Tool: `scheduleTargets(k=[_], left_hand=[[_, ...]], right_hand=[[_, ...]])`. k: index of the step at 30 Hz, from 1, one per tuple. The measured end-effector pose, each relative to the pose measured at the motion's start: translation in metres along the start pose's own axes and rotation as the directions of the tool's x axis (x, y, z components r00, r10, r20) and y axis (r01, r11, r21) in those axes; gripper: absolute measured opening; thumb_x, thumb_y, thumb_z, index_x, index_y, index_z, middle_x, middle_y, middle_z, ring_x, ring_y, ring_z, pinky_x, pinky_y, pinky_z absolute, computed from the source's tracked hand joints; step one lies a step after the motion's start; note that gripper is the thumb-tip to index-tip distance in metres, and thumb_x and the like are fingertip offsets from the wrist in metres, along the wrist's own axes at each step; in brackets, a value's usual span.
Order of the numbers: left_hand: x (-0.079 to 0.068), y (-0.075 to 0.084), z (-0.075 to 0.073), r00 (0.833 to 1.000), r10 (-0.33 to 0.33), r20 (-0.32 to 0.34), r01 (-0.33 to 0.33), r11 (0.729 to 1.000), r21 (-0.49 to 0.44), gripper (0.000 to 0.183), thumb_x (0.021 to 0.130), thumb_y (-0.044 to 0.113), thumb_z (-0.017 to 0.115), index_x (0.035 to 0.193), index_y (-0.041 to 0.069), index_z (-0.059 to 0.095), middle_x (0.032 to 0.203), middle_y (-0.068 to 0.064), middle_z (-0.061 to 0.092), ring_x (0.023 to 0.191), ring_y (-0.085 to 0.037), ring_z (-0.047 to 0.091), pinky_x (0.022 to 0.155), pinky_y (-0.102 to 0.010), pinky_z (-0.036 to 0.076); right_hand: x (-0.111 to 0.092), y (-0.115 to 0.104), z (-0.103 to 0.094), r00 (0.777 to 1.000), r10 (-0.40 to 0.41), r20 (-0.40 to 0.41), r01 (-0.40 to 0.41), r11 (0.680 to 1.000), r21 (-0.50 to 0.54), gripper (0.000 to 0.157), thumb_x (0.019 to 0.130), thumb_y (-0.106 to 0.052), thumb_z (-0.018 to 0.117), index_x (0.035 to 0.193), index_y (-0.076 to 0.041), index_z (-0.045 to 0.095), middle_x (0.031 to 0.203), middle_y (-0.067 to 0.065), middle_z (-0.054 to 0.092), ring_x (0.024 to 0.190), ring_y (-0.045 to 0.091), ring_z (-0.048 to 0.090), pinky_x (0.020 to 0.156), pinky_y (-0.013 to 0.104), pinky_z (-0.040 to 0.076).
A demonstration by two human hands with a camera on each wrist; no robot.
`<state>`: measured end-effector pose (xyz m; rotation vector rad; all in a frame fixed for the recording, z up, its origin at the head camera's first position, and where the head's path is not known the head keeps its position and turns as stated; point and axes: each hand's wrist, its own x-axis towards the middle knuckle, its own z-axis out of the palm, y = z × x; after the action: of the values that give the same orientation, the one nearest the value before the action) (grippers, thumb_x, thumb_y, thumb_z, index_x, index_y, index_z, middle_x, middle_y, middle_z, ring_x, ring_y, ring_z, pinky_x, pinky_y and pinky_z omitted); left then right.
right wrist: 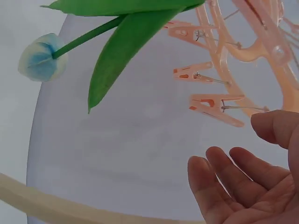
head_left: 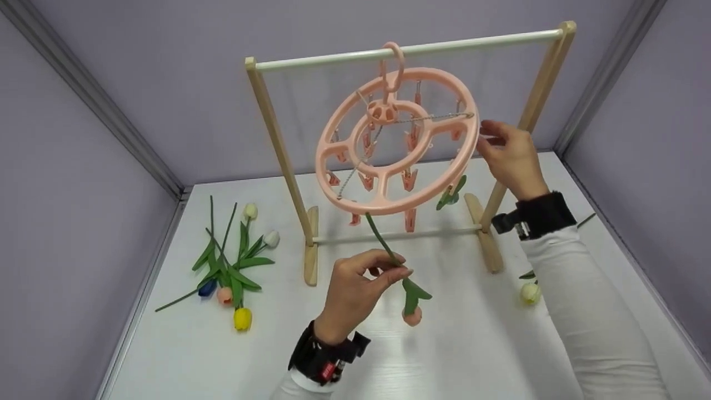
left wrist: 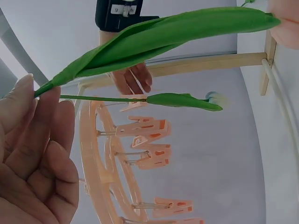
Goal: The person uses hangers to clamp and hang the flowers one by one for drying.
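One pink tulip (head_left: 411, 297) hangs bloom-down from the left hand (head_left: 358, 291), whose thumb and fingers pinch its stem, the bare end rising toward the round hanger (head_left: 382, 187); the right hand (head_left: 514, 158), raised just beside the hanger's right rim, holds nothing, its fingers loosely bent, apart from the thumb

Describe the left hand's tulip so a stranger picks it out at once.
Find the wooden-legged rack with the round pink hanger. Below it in the head view, the left hand pinches a peach tulip, bloom down. Unlike the other peach tulip, on the table, it is held.
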<state>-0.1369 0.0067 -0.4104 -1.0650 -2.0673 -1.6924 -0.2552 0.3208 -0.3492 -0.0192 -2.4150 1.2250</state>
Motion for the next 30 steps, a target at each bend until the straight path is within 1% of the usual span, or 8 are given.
scheduleTargets(k=[3,6,9,15,22,25,28,30], left_hand=[[0.0,-0.001,0.002,1.0,0.009,0.004,-0.009,1.0,0.002,0.011,0.089,0.022,0.076,0.094,0.012,0.076,0.086,0.008,0.073,0.072,-0.006,0.066,0.062,-0.026,0.051],[-0.001,-0.001,0.004,1.0,0.017,0.003,-0.017,1.0,0.011,0.011,0.089,0.022,0.076,0.094,0.012,0.076,0.086,0.008,0.073,0.072,-0.005,0.066,0.062,-0.026,0.051],[-0.001,-0.001,0.006,1.0,0.013,0.003,-0.013,1.0,0.007,0.011,0.089,0.022,0.076,0.095,0.013,0.076,0.086,0.008,0.073,0.072,-0.005,0.066,0.063,-0.026,0.051],[-0.001,0.0,0.009,1.0,-0.007,0.022,0.007,1.0,-0.004,0.011,0.09,0.023,0.075,0.095,0.014,0.076,0.086,0.009,0.073,0.072,-0.005,0.066,0.063,-0.026,0.052],[-0.002,-0.001,0.009,1.0,-0.016,0.02,0.016,1.0,0.014,0.01,0.09,0.023,0.075,0.096,0.015,0.076,0.086,0.008,0.074,0.072,-0.006,0.066,0.064,-0.026,0.051],[-0.002,-0.002,0.01,1.0,-0.019,0.022,0.019,1.0,0.009,0.011,0.09,0.023,0.075,0.097,0.015,0.076,0.086,0.007,0.074,0.072,-0.006,0.066,0.063,-0.025,0.051],[-0.001,-0.004,0.011,0.999,-0.022,0.025,0.022,1.0,0.001,0.011,0.09,0.023,0.075,0.097,0.014,0.076,0.087,0.007,0.074,0.072,-0.007,0.066,0.063,-0.025,0.051],[-0.001,-0.006,0.011,0.999,-0.02,0.027,0.02,1.0,0.003,0.011,0.09,0.024,0.074,0.097,0.015,0.076,0.087,0.007,0.074,0.072,-0.006,0.066,0.062,-0.025,0.051]], right_hand=[[0.018,0.003,0.004,0.999,0.03,0.033,-0.031,0.999,0.038,0.051,0.097,-0.034,0.064,0.137,-0.002,0.058,0.134,0.016,0.06,0.117,0.03,0.06,0.095,0.034,0.05],[0.03,0.004,0.005,0.996,0.053,0.068,-0.06,0.994,0.094,0.058,0.095,-0.034,0.068,0.143,-0.004,0.052,0.136,0.016,0.058,0.12,0.028,0.059,0.098,0.034,0.048],[0.037,0.003,0.006,0.992,0.077,0.096,-0.091,0.984,0.154,0.062,0.094,-0.03,0.071,0.146,-0.007,0.048,0.136,0.015,0.059,0.119,0.024,0.059,0.095,0.03,0.049],[0.047,-0.001,0.012,0.991,0.093,0.101,-0.117,0.955,0.272,0.049,0.096,-0.019,0.068,0.141,-0.004,0.055,0.129,0.014,0.063,0.111,0.017,0.061,0.087,0.023,0.05],[0.051,-0.006,0.019,0.988,0.077,0.134,-0.119,0.931,0.345,0.042,0.092,-0.017,0.074,0.131,-0.004,0.064,0.121,0.01,0.068,0.098,0.016,0.065,0.081,0.024,0.053],[0.051,-0.007,0.019,0.987,0.071,0.144,-0.119,0.927,0.354,0.039,0.09,-0.016,0.076,0.125,-0.004,0.067,0.115,0.009,0.071,0.095,0.016,0.066,0.081,0.025,0.054],[0.05,-0.005,0.017,0.99,0.051,0.135,-0.09,0.947,0.307,0.034,0.089,-0.016,0.077,0.12,-0.004,0.07,0.11,0.007,0.072,0.094,0.014,0.065,0.077,0.023,0.053],[0.049,-0.003,0.015,0.992,0.043,0.121,-0.074,0.963,0.261,0.032,0.088,-0.019,0.078,0.116,-0.004,0.072,0.103,0.005,0.073,0.088,0.014,0.064,0.072,0.02,0.051]])
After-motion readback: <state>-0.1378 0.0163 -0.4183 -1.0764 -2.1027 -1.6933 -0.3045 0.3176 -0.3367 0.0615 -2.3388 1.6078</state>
